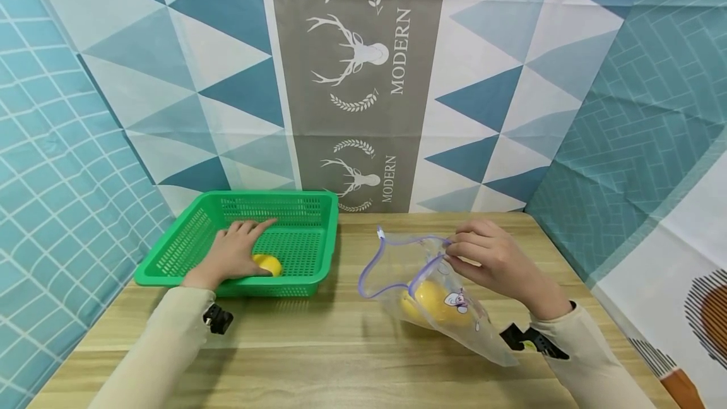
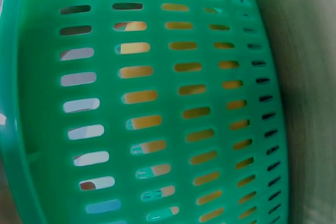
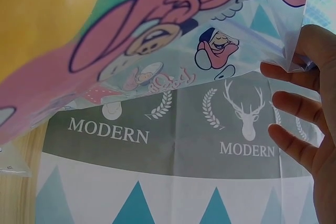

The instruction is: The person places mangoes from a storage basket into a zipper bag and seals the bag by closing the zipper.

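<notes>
My left hand (image 1: 230,254) reaches over the near rim of a green plastic basket (image 1: 326,251), thumb and fingers spread around a yellow lemon-like fruit (image 1: 268,264) on its floor. Part of that fruit is hidden behind the thumb. In the left wrist view the slotted basket wall (image 2: 173,95) covers the hand, with yellow showing through the slots. On the right, my right hand (image 1: 491,260) pinches the purple zip edge of a clear cartoon-printed zip bag (image 1: 477,327). The bag's mouth gapes toward the basket, and yellow fruits (image 1: 431,302) lie inside it.
Everything stands on a wood-grain table (image 1: 318,358). Behind it hangs a patterned cloth (image 1: 358,81) with deer heads and triangles, and blue tiled cloth (image 1: 51,144) borders the left side. Between basket and bag runs a strip of bare table.
</notes>
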`<state>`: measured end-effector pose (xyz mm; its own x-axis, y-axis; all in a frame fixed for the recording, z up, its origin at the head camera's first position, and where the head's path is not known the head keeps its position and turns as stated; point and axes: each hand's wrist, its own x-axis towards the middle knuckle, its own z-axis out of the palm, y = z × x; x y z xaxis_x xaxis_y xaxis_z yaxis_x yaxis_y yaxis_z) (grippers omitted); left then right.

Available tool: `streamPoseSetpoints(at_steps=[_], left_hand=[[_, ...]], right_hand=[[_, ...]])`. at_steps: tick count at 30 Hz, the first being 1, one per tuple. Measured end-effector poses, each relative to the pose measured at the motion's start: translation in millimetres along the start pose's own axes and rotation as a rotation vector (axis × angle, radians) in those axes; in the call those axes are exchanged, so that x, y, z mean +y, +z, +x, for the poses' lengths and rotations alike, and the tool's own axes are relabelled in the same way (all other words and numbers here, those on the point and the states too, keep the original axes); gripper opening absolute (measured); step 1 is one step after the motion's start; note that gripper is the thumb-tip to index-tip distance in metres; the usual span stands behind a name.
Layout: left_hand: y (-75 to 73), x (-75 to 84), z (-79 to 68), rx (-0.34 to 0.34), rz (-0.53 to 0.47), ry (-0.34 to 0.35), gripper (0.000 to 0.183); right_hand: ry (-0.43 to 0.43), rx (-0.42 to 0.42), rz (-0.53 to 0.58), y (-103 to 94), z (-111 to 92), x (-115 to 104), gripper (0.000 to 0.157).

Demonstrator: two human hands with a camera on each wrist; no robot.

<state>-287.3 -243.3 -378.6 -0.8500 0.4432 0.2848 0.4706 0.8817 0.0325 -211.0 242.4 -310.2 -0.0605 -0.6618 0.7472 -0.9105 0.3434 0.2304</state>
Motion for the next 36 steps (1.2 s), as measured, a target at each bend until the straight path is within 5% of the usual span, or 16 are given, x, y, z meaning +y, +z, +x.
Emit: streamPoseSetpoints(at_steps=[11,23,31,36], left_hand=[[12.2,-4.0,5.3,-0.100,-0.043,-0.061,0.100],[16.2,-6.2,6.5,-0.319,-0.126,-0.113,0.091],[16.8,-7.3,7.9,-0.304,-0.108,-0.040,0.062],[16.1,-6.3,8.9,-0.207,-0.039,-0.005,0.062]], right_hand=[[-0.011,0.009,0.005,1.1,1,0,0.030],[-0.004,0.012,0.015,1.8,-1,-1,0.029],[-0.003,0.014,0.014,1.8,-2,-1,0.029],[0.001,0.009,0.014,1.7,-2,-1,0.029]])
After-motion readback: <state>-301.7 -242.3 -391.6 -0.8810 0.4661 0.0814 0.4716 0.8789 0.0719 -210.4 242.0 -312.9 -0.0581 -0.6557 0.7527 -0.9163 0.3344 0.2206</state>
